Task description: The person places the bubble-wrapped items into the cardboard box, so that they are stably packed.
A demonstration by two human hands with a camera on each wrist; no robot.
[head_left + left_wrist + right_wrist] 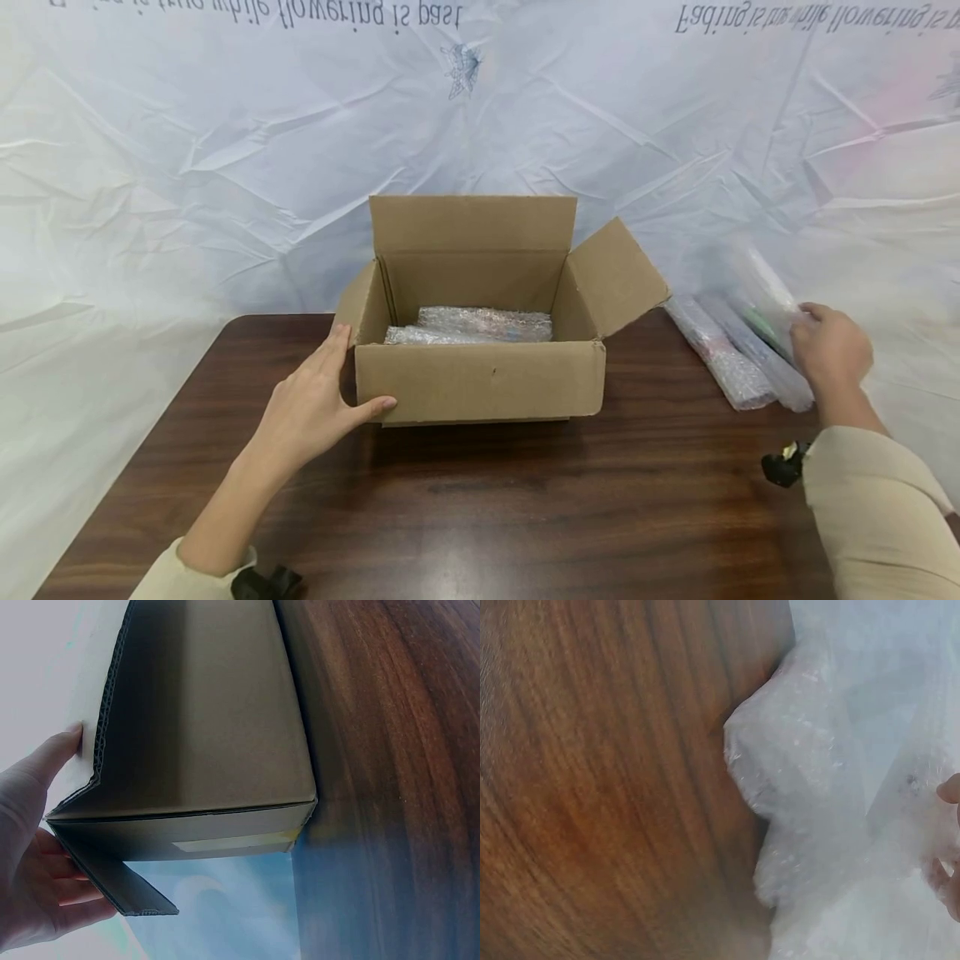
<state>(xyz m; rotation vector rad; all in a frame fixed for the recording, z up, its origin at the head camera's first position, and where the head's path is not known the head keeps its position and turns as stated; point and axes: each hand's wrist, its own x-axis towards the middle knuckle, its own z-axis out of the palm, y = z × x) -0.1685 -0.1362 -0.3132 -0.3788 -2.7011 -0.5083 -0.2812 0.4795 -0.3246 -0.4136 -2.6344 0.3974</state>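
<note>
An open cardboard box [480,383] stands mid-table with bubble-wrapped packages [487,323] inside. My left hand [311,404] holds its near left corner, thumb on the front flap and fingers against the left flap [112,881]. Off to the right, my right hand [832,346] grips a bubble-wrapped package [772,283], blurred and tilted up; what it contains cannot be made out. Two more wrapped packages [723,358] lie side by side on the table beside it. Only fingertips of that hand show in the right wrist view, against bubble wrap [802,765].
The dark wooden table [480,500] reaches under the box and packages. Behind it hangs a wrinkled white sheet [300,167] with printed words. The box's right flap [618,279] sticks out toward the packages, and its back flap [472,225] stands up.
</note>
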